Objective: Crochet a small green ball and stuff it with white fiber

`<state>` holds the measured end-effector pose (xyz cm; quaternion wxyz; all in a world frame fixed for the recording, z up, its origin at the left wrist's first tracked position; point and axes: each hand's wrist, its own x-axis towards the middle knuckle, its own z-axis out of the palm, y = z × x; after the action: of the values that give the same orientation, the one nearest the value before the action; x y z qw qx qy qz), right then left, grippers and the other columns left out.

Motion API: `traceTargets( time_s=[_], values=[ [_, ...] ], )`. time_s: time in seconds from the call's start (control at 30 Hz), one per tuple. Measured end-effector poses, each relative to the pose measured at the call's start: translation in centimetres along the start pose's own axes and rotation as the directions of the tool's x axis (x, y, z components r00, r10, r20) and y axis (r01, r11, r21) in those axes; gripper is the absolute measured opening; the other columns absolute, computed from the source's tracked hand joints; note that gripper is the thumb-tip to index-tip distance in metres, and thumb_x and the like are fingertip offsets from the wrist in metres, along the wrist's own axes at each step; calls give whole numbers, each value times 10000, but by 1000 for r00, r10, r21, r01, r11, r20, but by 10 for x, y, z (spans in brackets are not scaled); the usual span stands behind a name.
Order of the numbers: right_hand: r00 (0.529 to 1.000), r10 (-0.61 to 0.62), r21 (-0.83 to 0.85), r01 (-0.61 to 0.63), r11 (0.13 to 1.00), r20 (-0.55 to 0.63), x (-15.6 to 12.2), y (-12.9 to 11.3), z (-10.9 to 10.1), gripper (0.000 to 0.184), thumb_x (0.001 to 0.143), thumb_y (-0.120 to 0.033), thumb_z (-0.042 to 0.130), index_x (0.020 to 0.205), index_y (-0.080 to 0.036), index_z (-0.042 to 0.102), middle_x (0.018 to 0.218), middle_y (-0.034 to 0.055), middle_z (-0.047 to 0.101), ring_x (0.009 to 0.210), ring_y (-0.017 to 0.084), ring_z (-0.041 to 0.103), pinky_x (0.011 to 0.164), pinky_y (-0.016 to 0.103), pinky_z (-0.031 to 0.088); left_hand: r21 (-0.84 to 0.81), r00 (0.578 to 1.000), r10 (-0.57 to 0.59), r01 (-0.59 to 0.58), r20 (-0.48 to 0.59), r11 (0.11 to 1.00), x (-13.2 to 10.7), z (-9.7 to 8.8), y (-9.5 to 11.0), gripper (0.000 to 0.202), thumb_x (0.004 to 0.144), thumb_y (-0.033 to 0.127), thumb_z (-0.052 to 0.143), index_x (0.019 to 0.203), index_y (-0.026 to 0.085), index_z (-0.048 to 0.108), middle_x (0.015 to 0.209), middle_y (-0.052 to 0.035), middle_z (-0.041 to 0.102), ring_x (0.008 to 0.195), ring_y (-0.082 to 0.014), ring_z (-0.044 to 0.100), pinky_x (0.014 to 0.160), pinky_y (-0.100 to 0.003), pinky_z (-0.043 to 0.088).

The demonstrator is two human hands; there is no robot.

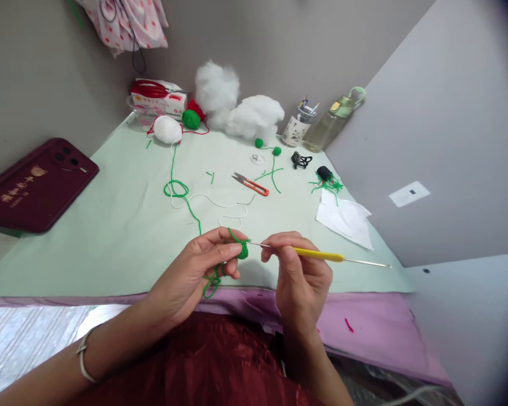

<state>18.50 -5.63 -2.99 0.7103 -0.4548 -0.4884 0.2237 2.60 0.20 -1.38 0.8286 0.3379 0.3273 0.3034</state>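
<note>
Between the thumb and fingers of my left hand [207,256] is a small green crocheted piece [242,250]. Green yarn [211,285] loops about the lower fingers of that hand and runs back over the table. My right hand [300,270] is closed in a pencil-like grip on a crochet hook [319,254] with a yellow handle and a metal tip at each end. The hook's left tip meets the top edge of the green piece; whether it sits inside a stitch is too small to tell.
Orange thread snips [250,184] lie mid-table, near a white yarn ball [168,129] and white stuffing [256,115]. A black claw clip [301,160], a water bottle [330,121] and a white tissue [342,220] are on the right. At left leans a dark red phone [38,186].
</note>
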Motion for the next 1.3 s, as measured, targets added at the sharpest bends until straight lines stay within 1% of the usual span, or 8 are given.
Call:
traceTargets(
  time_s=[0.17, 0.33, 0.57, 0.7, 0.8, 0.97, 1.17, 1.3],
  values=[
    [999, -45, -54, 45, 998, -2, 0, -3, 2, 202, 1023, -179, 604, 972, -248, 787, 844, 11, 716, 729, 149, 626, 665, 327, 498, 9, 1000, 7, -7, 3, 1000, 1, 0, -1, 155, 863, 320, 820, 964, 226, 750, 650, 39, 626, 608, -83, 569, 582, -201, 362],
    [991, -131, -177, 133, 975, 24, -1, -7, 2, 211, 1018, -152, 591, 1003, -256, 774, 867, 17, 735, 756, 165, 655, 664, 336, 535, 18, 1000, 22, -22, -3, 1000, 0, 0, -2, 161, 855, 322, 831, 945, 223, 741, 637, 43, 620, 608, -94, 573, 600, -216, 385],
    [955, -265, -328, 295, 897, 133, -5, -5, -2, 279, 981, -62, 590, 1097, -262, 746, 926, 28, 768, 868, 190, 707, 737, 366, 575, -8, 998, 58, -58, 27, 998, 0, 5, -1, 139, 854, 272, 828, 932, 205, 734, 633, 50, 618, 591, -86, 568, 634, -217, 429],
    [938, -316, -361, 345, 866, 138, -5, -2, -1, 310, 972, -44, 591, 1134, -265, 737, 946, 31, 771, 865, 189, 712, 740, 370, 580, 2, 999, 27, -28, 44, 1000, 0, 5, -1, 173, 868, 291, 823, 1005, 207, 759, 642, 47, 614, 596, -84, 566, 622, -215, 417],
    [944, -311, -381, 330, 864, 111, -5, -1, -1, 307, 975, -44, 587, 1113, -273, 739, 933, 27, 766, 854, 191, 710, 731, 371, 580, 15, 999, 16, -16, 31, 1000, 0, 5, -1, 230, 862, 302, 832, 1063, 209, 772, 672, 42, 615, 603, -89, 562, 621, -224, 413],
    [955, -284, -371, 293, 881, 80, -3, -4, 0, 273, 983, -63, 592, 1074, -266, 750, 913, 24, 758, 853, 185, 700, 732, 359, 569, 31, 1000, 11, -12, 28, 999, 1, 3, -2, 259, 858, 320, 838, 1086, 213, 779, 681, 36, 613, 613, -97, 560, 629, -231, 411],
    [989, -147, -249, 144, 958, 8, 0, -8, 2, 214, 1007, -138, 593, 996, -258, 770, 830, 14, 721, 757, 171, 661, 675, 338, 541, 40, 1000, 15, -16, 27, 999, 0, 2, 0, 317, 882, 322, 816, 1176, 223, 751, 676, 47, 603, 617, -98, 560, 637, -239, 414],
    [996, -77, -152, 82, 985, 39, 0, -6, 3, 208, 1018, -161, 598, 987, -259, 779, 877, 18, 740, 761, 161, 661, 673, 330, 541, 36, 999, 21, -22, 34, 999, -2, 4, 3, 465, 867, 299, 829, 1308, 236, 693, 683, 58, 625, 607, -95, 567, 618, -234, 415]
  ],
)
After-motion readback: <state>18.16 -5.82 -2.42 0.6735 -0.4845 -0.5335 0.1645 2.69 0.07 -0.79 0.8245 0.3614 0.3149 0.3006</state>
